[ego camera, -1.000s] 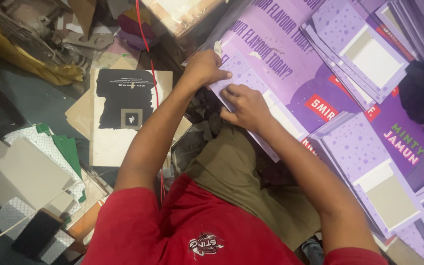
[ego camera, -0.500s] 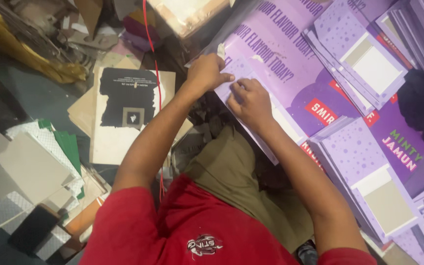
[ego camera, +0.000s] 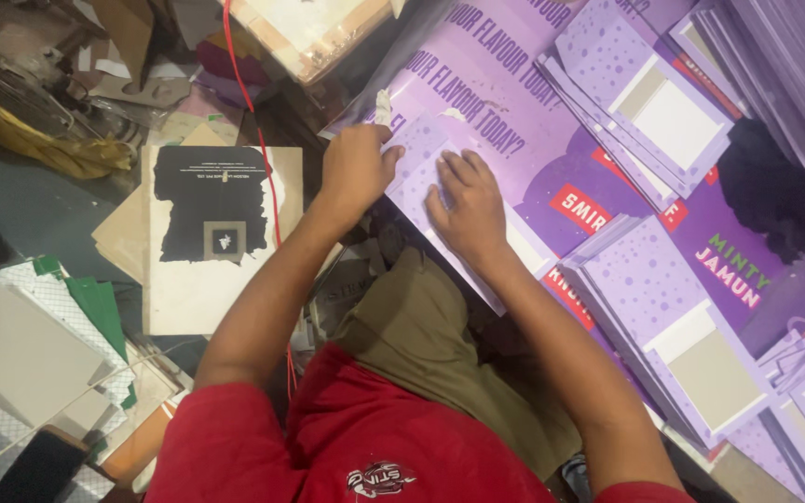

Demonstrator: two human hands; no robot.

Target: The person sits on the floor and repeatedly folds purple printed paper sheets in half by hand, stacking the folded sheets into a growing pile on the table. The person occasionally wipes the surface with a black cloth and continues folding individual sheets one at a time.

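My left hand (ego camera: 354, 169) is closed in a fist at the left edge of a folded purple card sheet (ego camera: 418, 154). A small white wad (ego camera: 383, 106) sticks out above its knuckles. My right hand (ego camera: 467, 207) lies flat with fingers spread on the same sheet, pressing it down. The sheet rests on a large purple printed board (ego camera: 514, 102) in front of my knees.
Stacks of purple card pieces with white and grey panels (ego camera: 663, 112) (ego camera: 691, 354) lie to the right. A black cloth (ego camera: 775, 200) sits on them. Left: a black-and-white board (ego camera: 216, 242), a red cord (ego camera: 258, 140), green and grey sheets (ego camera: 39, 335).
My right hand has slid forward and flattened on the purple sheet. My left hand stays at the sheet's left edge. The view has shifted slightly.
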